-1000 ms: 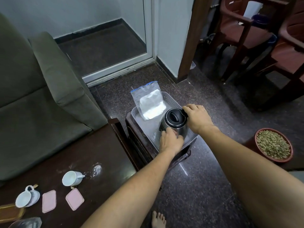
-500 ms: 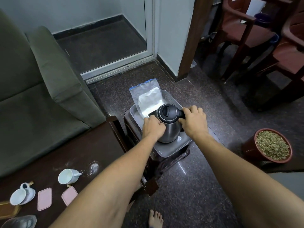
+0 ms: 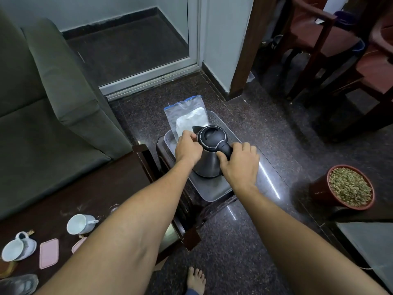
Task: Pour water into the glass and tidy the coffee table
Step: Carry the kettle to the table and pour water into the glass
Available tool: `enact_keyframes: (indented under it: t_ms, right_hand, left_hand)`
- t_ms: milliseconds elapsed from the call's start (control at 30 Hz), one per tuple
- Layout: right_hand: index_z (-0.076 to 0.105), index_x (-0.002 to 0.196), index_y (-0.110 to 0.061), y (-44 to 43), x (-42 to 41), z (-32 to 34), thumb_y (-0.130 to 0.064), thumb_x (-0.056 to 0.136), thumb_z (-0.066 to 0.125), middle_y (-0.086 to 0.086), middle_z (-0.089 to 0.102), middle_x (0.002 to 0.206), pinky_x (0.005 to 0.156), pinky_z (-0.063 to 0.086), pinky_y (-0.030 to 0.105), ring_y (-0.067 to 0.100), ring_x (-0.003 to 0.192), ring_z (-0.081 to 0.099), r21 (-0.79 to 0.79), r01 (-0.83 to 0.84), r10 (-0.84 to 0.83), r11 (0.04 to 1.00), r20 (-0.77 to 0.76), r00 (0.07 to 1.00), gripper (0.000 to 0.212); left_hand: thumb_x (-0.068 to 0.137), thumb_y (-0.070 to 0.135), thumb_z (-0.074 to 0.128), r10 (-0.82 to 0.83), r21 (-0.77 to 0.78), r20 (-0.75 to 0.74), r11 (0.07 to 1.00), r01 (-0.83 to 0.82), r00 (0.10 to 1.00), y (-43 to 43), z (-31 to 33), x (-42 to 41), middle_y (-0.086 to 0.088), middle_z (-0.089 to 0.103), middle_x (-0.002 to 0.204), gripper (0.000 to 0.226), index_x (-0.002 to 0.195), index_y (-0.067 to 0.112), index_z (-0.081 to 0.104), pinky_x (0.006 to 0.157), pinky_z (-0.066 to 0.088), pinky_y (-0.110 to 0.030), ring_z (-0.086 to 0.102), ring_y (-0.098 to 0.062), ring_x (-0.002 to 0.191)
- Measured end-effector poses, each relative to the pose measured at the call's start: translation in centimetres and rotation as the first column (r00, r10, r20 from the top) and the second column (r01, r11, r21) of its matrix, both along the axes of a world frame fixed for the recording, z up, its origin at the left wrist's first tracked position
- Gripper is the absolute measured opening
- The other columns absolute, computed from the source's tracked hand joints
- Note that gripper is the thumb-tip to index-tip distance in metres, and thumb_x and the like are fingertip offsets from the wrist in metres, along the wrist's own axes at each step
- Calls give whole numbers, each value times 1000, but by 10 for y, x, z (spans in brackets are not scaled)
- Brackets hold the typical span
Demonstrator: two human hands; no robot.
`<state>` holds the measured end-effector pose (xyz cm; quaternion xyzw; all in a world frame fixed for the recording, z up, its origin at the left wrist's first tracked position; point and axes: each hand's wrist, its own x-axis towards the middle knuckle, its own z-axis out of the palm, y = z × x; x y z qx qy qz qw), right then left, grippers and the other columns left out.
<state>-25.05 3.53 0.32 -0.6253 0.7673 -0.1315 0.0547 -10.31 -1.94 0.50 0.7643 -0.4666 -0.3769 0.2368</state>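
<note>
While both hands are on the steel kettle (image 3: pixel 207 162), it stands upright over the grey tray (image 3: pixel 222 121) on the small dark stand (image 3: pixel 164 155); whether its base touches the tray floor cannot be told. Right hand (image 3: pixel 240 167): grips the black handle, fingers curled round it. Left hand (image 3: pixel 187 149): holds the kettle's upper body beside the lid, fingers curled. Plastic bag (image 3: pixel 187 112) with white contents leans at the tray's far end, just behind the kettle. Coffee-table worktop (image 3: pixel 102 188), to the left: 2 white cups (image 3: pixel 79 224), 2 pink coasters (image 3: pixel 49 253), the nearer coaster partly hidden by the left forearm.
</note>
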Motion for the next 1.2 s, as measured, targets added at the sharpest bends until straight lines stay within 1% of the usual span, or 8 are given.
enact_keyframes:
  t_ms: [167,300,433,533,667,867,1033,1200]
  right_hand:
    - [65,108,-20,1,2,-10,-56,78,75,1,59,108,96,44,37,23,109,50,27,113,-115,993,385,916,49]
    - [61,91,-24,5,-18,-26,-38,69,82,-6,67,88,75,49,33,19,90,64,259,57,-214,964,634,743,33]
    - [65,70,-24,0,-28,-43,-34,56,78,-10,64,62,72,57,41,17,70,66,355,-3,-253,935,672,696,21]
    - [72,73,-25,-9,-30,-56,-35,52,78,-5,69,61,76,63,50,23,72,75,358,-8,-274,934,729,627,24]
    - [71,73,-6,-15,-30,-53,-28,53,79,3,65,61,73,62,58,24,63,70,391,-18,-322,920,783,532,31]
    - [61,64,-1,-10,-20,-41,-7,72,71,16,57,54,60,54,44,25,57,55,403,-50,-325,914,800,504,14]
    - [55,59,-16,2,-6,-50,-31,52,71,6,50,55,57,46,40,19,57,50,348,75,-339,934,804,488,24]
    - [52,53,-14,7,0,-53,-29,55,70,1,47,52,54,44,35,17,54,48,304,135,-330,943,798,505,24]
  left_hand:
    - [92,7,50,48,8,-117,999,-47,992,-5,0,6,10,63,106,28,111,23,63,89,46,-27,62,-19,108]
    - [92,5,49,90,1,-184,996,-92,979,-1,-5,9,8,64,110,33,115,22,65,91,48,-27,61,-19,110]
    - [92,2,45,78,-1,-202,997,-80,976,3,-11,10,4,64,125,45,129,21,61,102,47,-31,58,-18,115]
    - [93,2,43,56,18,-185,998,-54,981,2,-13,10,1,61,139,51,137,22,57,107,44,-30,55,-21,128]
    - [91,4,41,34,58,-185,998,-23,982,4,-17,7,-3,61,141,56,139,27,57,101,42,-28,54,-27,130]
    - [85,5,37,-57,75,-246,994,78,968,7,-18,7,2,62,138,61,136,33,58,109,44,-37,54,-24,127]
    - [88,2,35,-102,110,-290,984,139,952,15,-11,9,4,52,147,66,147,29,47,116,38,-36,45,-20,138]
    - [85,8,35,-114,161,-294,973,166,949,24,-8,6,6,31,165,80,160,34,24,124,26,-38,28,-20,152]
